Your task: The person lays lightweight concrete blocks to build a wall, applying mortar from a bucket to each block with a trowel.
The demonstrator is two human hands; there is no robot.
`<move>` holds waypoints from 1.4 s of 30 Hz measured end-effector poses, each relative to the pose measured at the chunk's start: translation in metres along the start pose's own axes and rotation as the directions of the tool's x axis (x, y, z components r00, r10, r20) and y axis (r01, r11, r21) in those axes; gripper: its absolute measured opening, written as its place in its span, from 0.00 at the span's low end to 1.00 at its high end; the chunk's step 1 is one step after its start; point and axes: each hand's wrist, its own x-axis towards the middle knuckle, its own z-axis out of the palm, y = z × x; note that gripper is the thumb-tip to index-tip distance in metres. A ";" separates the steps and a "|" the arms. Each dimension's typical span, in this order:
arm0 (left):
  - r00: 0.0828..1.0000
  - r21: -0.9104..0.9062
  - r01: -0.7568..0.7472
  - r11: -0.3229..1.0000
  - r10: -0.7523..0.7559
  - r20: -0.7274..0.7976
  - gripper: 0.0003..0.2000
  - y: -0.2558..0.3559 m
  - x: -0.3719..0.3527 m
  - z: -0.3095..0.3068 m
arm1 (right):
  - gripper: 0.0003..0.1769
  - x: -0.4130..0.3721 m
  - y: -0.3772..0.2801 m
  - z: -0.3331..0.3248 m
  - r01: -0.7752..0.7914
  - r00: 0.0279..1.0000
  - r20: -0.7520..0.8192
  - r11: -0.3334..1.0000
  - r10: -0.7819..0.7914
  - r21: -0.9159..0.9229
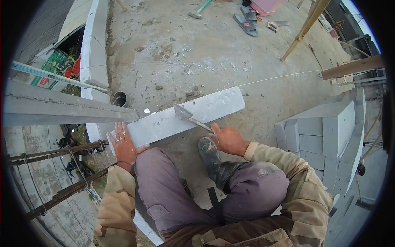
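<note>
Beyond your jacket (257, 230), floor (152, 29) borders the block (214, 102); left hand (124, 146) splays at its end, right hand (228, 139) grips a trowel (183, 113).

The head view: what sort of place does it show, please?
Probably a building site: grey blocks stand stacked at the right, a string stretches across the scene, and the right hand holds a trowel-like tool at a long white block.

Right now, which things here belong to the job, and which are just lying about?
Likely part of the job:
White block, under the left hand
Trowel-like tool, in the right hand

Probably just lying about:
Grey sandals
Green-handled hammer
</note>
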 end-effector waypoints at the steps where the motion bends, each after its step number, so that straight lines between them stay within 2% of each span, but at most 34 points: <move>1: 0.999 0.034 -0.009 0.999 0.010 -0.036 0.72 -0.002 0.000 0.007 | 0.15 -0.006 -0.002 -0.008 -0.018 1.000 0.000 1.000 0.018 0.002; 3: 0.998 0.034 -0.034 0.999 0.036 -0.046 0.72 -0.007 -0.001 0.015 | 0.17 -0.016 -0.003 -0.023 -0.038 0.961 -0.267 0.993 0.067 0.110; 4: 0.996 0.034 -0.044 0.998 0.047 -0.069 0.72 -0.008 0.001 0.016 | 0.17 -0.020 0.005 -0.023 -0.050 0.960 -0.267 0.992 0.079 0.115; 6: 0.997 0.045 -0.052 0.998 0.055 -0.059 0.72 -0.008 0.002 0.017 | 0.17 -0.032 0.019 -0.022 -0.098 0.800 -0.559 0.967 0.217 0.234; 7: 0.997 0.050 -0.045 0.998 0.047 -0.054 0.72 -0.008 0.001 0.017 | 0.17 -0.037 0.029 -0.012 -0.132 0.741 -0.610 0.952 0.280 0.277; 8: 0.997 0.051 -0.055 0.997 0.058 -0.050 0.72 -0.009 0.001 0.018 | 0.17 -0.041 0.043 0.005 -0.143 0.739 -0.609 0.949 0.290 0.280; 10: 0.997 0.045 -0.035 0.998 0.038 -0.063 0.71 -0.006 0.001 0.017 | 0.19 -0.048 0.067 0.026 -0.388 0.844 -0.337 0.909 0.417 0.154; 13: 0.999 0.062 -0.008 0.998 0.010 -0.030 0.72 -0.001 0.000 0.010 | 0.20 -0.046 0.057 0.016 -0.379 0.852 -0.315 0.908 0.417 0.176; 17: 0.996 0.083 -0.020 0.996 0.027 -0.084 0.72 -0.005 0.000 0.018 | 0.19 -0.047 0.048 0.017 -0.391 0.837 -0.318 0.893 0.446 0.224; 19: 0.996 0.089 -0.024 0.996 0.032 -0.086 0.72 -0.007 0.002 0.019 | 0.19 -0.050 0.029 0.009 -0.381 0.801 -0.412 0.901 0.434 0.209; 20: 0.996 0.088 -0.024 0.996 0.031 -0.082 0.72 -0.008 0.001 0.022 | 0.19 -0.053 0.024 0.007 -0.386 0.801 -0.402 0.896 0.443 0.218; 22: 0.998 0.080 -0.034 0.996 0.038 -0.053 0.72 -0.007 0.000 0.014 | 0.21 -0.059 0.018 0.006 -0.195 0.785 -0.537 0.946 0.310 0.260; 24: 0.998 0.059 -0.036 0.998 0.039 -0.040 0.72 -0.006 -0.001 0.015 | 0.21 -0.067 0.025 0.014 -0.166 0.785 -0.543 0.945 0.300 0.282; 25: 0.993 0.053 -0.067 0.996 0.072 -0.091 0.71 -0.008 -0.001 0.019 | 0.22 -0.071 0.031 0.019 -0.127 0.783 -0.555 0.946 0.280 0.299; 26: 0.985 0.050 -0.095 0.994 0.101 -0.142 0.70 -0.012 -0.001 0.022 | 0.22 -0.075 0.036 0.024 -0.123 0.786 -0.553 0.947 0.276 0.297; 27: 0.985 0.051 -0.089 0.995 0.095 -0.142 0.70 -0.016 -0.002 0.025 | 0.20 -0.082 0.042 0.033 -0.216 0.749 -0.547 0.918 0.374 0.332; 28: 0.967 0.017 -0.154 0.988 0.154 -0.203 0.66 -0.021 -0.003 0.029 | 0.18 -0.090 0.049 0.043 -0.306 0.702 -0.536 0.878 0.469 0.367; 29: 0.940 -0.010 -0.223 0.975 0.212 -0.267 0.63 -0.025 -0.004 0.030 | 0.18 -0.099 0.065 0.068 -0.301 0.703 -0.537 0.879 0.467 0.371; 30: 0.939 -0.004 -0.220 0.975 0.211 -0.272 0.63 -0.023 -0.008 0.024 | 0.16 -0.107 0.089 0.100 -0.359 0.607 -0.520 0.790 0.602 0.496; 31: 0.910 -0.168 -0.273 0.947 0.198 -0.364 0.58 -0.011 -0.015 0.010 | 0.16 -0.106 0.104 0.117 -0.397 0.498 -0.480 0.682 0.722 0.614; 32: 0.880 -0.319 -0.335 0.886 0.173 -0.443 0.54 0.001 -0.023 -0.004 | 0.16 -0.102 0.106 0.119 -0.395 0.495 -0.477 0.677 0.726 0.621; 33: 0.843 -0.343 -0.423 0.839 0.224 -0.490 0.47 0.017 -0.025 -0.015 | 0.17 -0.098 0.109 0.119 -0.293 0.435 -0.293 0.441 0.851 0.848; 34: 0.846 -0.339 -0.420 0.842 0.227 -0.482 0.47 0.035 -0.025 -0.024 | 0.19 -0.096 0.111 0.122 -0.167 0.403 -0.071 0.149 0.912 0.975; 35: 0.894 -0.436 -0.284 0.854 0.072 -0.442 0.45 0.054 -0.022 -0.031 | 0.22 -0.092 0.126 0.137 -0.098 0.371 0.023 0.015 0.928 0.995; 36: 0.919 -0.523 -0.141 0.841 -0.085 -0.386 0.43 0.069 -0.019 -0.038 | 0.22 -0.091 0.137 0.155 -0.099 0.375 0.030 0.008 0.927 0.995; 37: 0.921 -0.517 -0.136 0.845 -0.085 -0.381 0.43 0.080 -0.019 -0.046 | 0.22 -0.090 0.143 0.168 -0.110 0.329 0.121 -0.089 0.936 0.990; 38: 0.919 -0.554 -0.098 0.827 -0.139 -0.370 0.37 0.089 -0.019 -0.055 | 0.23 -0.092 0.150 0.179 -0.120 0.282 0.213 -0.186 0.935 0.975; 39: 0.918 -0.588 -0.058 0.807 -0.189 -0.349 0.32 0.091 -0.021 -0.058 | 0.23 -0.097 0.149 0.181 -0.129 0.278 0.231 -0.201 0.933 0.971; 40: 0.922 -0.585 -0.048 0.810 -0.189 -0.337 0.32 0.084 -0.025 -0.056 | 0.23 -0.101 0.150 0.180 -0.128 0.281 0.308 -0.283 0.909 0.951; 41: 0.905 -0.587 -0.122 0.801 -0.154 -0.397 0.30 0.072 -0.031 -0.052 | 0.23 -0.102 0.155 0.175 -0.124 0.287 0.374 -0.353 0.882 0.927; 42: 0.881 -0.587 -0.194 0.786 -0.123 -0.456 0.27 0.060 -0.037 -0.048 | 0.23 -0.104 0.157 0.164 -0.133 0.284 0.374 -0.350 0.883 0.927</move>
